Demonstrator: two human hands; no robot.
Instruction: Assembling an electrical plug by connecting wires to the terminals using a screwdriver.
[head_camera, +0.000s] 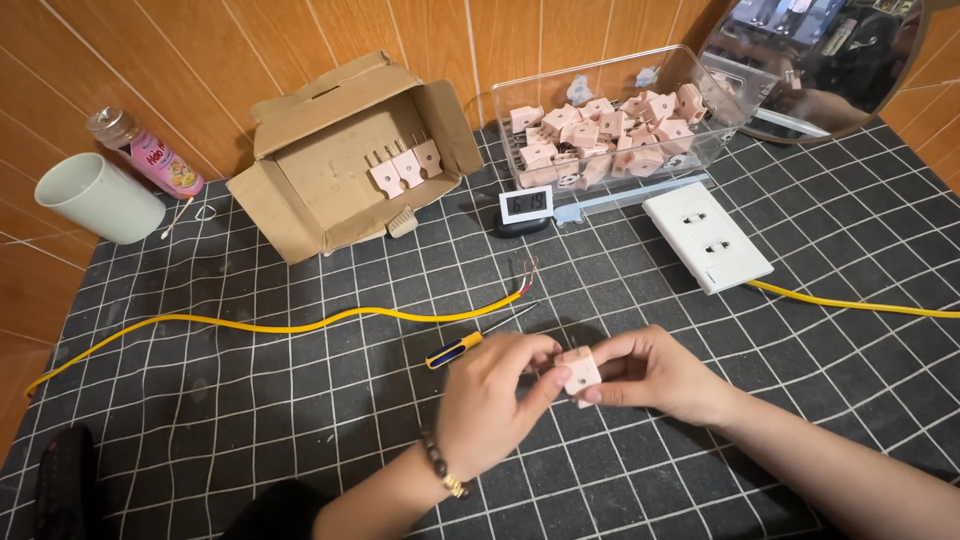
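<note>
Both hands meet in the lower centre of the frame over the bench, which is covered by a dark grid-pattern mat. The left hand enters from the bottom edge, forearm angled up and to the right, a beaded bracelet at the wrist. Its fingers curl inward and its thumb presses on the front face of a small pink plug. The right hand enters from the lower right, forearm lying diagonally across the mat. Its fingers close on the right side of the plug, with the thumb under it. The plug is held between the 2 hands, just above the mat.

A screwdriver with a yellow and blue handle lies just to the upper left of the left hand. A yellow cable runs from the left edge toward the centre and ends in bare wire tips near the screwdriver blade.

At upper centre, an open cardboard box holds 3 pink plugs. To its right stands a clear bin filled with more plugs, with a small digital display in front of it. A white socket plate lies right of centre. A white cup and a pink bottle stand at upper left.
</note>
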